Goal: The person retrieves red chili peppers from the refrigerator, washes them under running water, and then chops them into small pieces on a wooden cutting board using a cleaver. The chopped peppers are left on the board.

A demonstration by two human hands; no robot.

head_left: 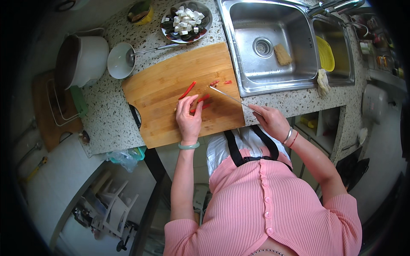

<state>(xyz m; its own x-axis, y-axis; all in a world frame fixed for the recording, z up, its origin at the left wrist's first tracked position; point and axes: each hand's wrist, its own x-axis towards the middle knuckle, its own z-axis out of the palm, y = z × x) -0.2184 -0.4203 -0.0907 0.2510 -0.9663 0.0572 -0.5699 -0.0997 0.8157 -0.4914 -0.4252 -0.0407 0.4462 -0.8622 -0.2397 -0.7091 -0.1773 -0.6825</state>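
A wooden cutting board (160, 121) lies on the speckled counter. My left hand (188, 118) rests on it with curled fingers, the thumb and fingertips closed around pieces of red chili pepper (203, 98). Another red chili strip (187, 90) lies just beyond these fingers. My right hand (273, 122) grips a knife (229, 96) by its handle, over the board's right edge. The thin blade slants up and left, its tip close to some small chopped red bits (214, 83). My left fingers partly cover the pepper pieces, and most of the knife handle is hidden in my right hand.
Right of the board is a steel sink (252, 55) with a sponge (282, 54) and yellow basket (325, 53). Beyond the board stands a plate of white cubes on dark pieces (186, 21). A white bowl (121, 60) with a ladle and a large pot (87, 59) stand left.
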